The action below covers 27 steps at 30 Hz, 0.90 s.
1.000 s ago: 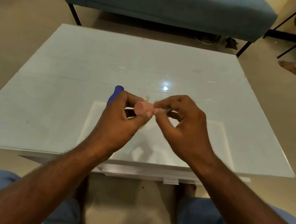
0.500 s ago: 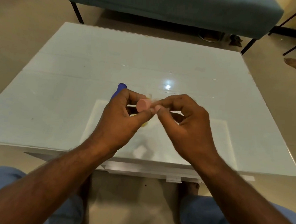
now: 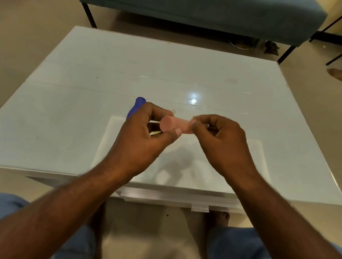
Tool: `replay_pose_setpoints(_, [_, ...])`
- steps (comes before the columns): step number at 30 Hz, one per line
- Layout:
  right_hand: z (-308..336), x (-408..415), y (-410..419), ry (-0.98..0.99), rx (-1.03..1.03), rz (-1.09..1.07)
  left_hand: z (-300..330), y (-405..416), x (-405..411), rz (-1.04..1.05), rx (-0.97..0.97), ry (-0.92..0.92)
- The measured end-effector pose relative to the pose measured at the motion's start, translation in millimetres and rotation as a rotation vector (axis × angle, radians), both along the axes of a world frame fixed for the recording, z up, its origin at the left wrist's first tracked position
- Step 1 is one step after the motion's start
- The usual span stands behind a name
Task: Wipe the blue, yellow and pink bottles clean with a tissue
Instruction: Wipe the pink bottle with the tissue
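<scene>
A small pink bottle (image 3: 176, 125) lies sideways in the air just above the white table (image 3: 67, 124), its round flat end towards me. My left hand (image 3: 144, 139) grips that end between thumb and fingers. My right hand (image 3: 225, 142) pinches the bottle's other end with thumb and forefinger; no tissue shows plainly in it. The blue bottle (image 3: 136, 106) lies on the table behind my left hand, mostly hidden by it. A sliver of the yellow bottle (image 3: 155, 133) peeks out under my left fingers.
A teal sofa (image 3: 192, 7) on black legs stands beyond the table's far edge. Another person's bare foot (image 3: 339, 75) rests on the floor at the far right, near dark chair legs (image 3: 340, 53). My knees and feet are below the table's near edge.
The pink bottle has turned between my fingers, and more of its body now shows. My right hand has slid a little to the right along it.
</scene>
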State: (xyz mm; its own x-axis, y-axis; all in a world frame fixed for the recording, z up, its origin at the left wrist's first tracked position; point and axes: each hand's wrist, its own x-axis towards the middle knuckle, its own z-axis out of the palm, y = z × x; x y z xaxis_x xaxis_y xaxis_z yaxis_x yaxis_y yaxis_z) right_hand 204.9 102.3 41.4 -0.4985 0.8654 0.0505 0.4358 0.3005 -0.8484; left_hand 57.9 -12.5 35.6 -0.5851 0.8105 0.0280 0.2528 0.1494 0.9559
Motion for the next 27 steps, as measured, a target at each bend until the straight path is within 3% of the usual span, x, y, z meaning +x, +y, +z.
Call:
replay_pose_setpoints(6, [5.3,-3.1,-24.4,0.256,0.127,0.188,-1.0,-0.1,3.7,-0.018,-0.008,0.014])
replay_pose_setpoints(11, [-1.7,0.6,-1.7,-0.071,-0.004,0.002,-4.5,0.6,4.2,-0.042,-0.039,0.039])
replay_pose_setpoints(17, [5.3,0.3,-22.1,0.179,0.103,0.15,-4.4,0.4,3.8,-0.005,-0.034,0.031])
replay_pose_setpoints(22, [-1.3,3.0,-1.8,-0.108,0.011,0.01,-3.5,0.1,6.2,-0.049,-0.053,0.052])
replay_pose_setpoints(27, [6.8,1.1,-22.4,0.186,0.148,0.19,-1.2,-1.1,4.5,-0.02,-0.033,0.0])
